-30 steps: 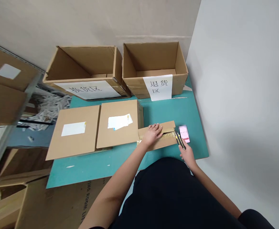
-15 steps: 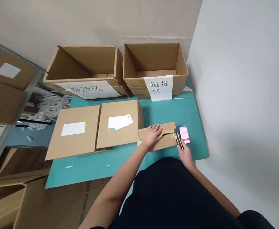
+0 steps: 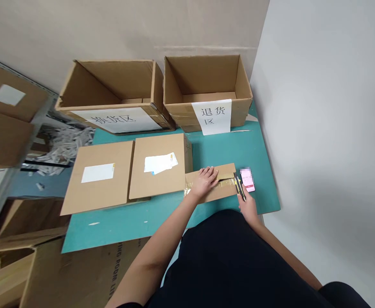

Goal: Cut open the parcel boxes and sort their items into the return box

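My left hand lies with outstretched fingers on top of a small cardboard box, pressing near its middle. Shiny tape runs along the box's top seam, and a dark gap shows in that seam to the right of my fingers. In my right hand is a black and yellow utility knife, its front end against the box's right end. Whether the blade is out cannot be made out. A phone or card with a pink face lies just right of the knife.
Two larger cartons with white labels stand left of the small box on the green table. Behind them are two open bins of cardboard bearing paper signs. A wall borders the right side; shelving holds boxes at left.
The view has shifted slightly. Both hands, the knife and the small box keep almost the same places, with the seam gap looking much the same.
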The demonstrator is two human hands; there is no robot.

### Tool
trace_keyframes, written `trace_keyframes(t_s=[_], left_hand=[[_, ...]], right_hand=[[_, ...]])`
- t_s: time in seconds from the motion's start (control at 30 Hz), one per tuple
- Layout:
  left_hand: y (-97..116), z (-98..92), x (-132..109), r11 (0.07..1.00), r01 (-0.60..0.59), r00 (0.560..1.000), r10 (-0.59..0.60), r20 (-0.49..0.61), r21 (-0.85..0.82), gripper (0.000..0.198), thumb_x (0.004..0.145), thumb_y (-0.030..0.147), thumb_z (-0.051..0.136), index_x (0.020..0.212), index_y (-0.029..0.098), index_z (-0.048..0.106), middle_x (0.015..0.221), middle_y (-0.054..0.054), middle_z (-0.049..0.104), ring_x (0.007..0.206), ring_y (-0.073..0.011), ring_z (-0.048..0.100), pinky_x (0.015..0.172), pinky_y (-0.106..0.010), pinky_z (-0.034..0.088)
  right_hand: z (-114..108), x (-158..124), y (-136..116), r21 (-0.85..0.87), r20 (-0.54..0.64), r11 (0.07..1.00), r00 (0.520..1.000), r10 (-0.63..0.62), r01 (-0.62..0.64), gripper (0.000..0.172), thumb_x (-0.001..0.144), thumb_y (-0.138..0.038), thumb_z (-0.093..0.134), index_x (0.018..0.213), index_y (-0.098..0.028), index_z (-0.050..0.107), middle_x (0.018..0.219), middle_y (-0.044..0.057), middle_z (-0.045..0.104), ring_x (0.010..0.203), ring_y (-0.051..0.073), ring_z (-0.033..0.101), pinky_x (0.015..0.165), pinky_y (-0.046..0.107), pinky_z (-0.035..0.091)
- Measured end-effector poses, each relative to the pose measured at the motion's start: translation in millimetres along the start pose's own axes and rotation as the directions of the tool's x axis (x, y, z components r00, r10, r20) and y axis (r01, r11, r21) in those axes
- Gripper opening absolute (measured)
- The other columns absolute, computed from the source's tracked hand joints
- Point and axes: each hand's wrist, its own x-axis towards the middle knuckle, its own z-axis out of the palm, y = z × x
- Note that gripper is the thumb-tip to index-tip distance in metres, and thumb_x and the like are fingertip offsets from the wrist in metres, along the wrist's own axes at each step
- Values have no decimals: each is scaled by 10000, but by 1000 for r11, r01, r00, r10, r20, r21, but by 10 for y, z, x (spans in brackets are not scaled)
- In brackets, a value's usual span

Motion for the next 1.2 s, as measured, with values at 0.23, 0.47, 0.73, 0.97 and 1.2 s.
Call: trace_keyframes(t_s=[0.23,0.47,0.73,0.97,1.2], left_hand=[[-8,31,-18,1000,8,999,-9,-37,-17,395,966,372,546,1318,223,643,1395,-151,622,1313,-317,567,1108,-509,416],[-59,-28,-31,999,-3,1000,3,0,-32,421,945,397,580,1320,216,641,1421,-141,604,1318,-314,567,1125,-507,418],[32,-215,17,999,-28,1000,28,-4,-28,335,990,398,506,1241,247,670,1293,-113,690,1184,-268,650,1056,-456,462],[123,-290,31,1000,-29,999,29,-21,-7,269,1013,366,481,1135,227,675,1169,-106,714,1067,-252,663,938,-415,496],[147,-161,-86,999,-21,998,19,-66,-31,277,992,342,527,1220,235,640,1227,-119,690,1126,-262,644,997,-431,485]], right_hand=[[36,-73,44,-18,4,998,998,-64,64,605,900,-421,543,1469,-214,534,1124,92,745,856,238,697,731,320,561],[-97,-85,-15,31,22,999,999,28,-29,653,882,-425,543,1492,-194,508,753,21,691,527,171,597,529,279,519],[-260,-55,-17,51,21,996,997,75,-76,691,867,-440,548,1515,-211,472,690,-15,627,468,144,556,406,238,459],[-287,-57,-15,73,42,996,998,45,-48,710,872,-474,549,1528,-221,450,774,7,646,502,147,573,418,244,472],[-311,-46,12,120,66,989,995,76,-84,761,836,-507,594,1533,-241,441,862,18,683,513,141,570,413,242,471]])
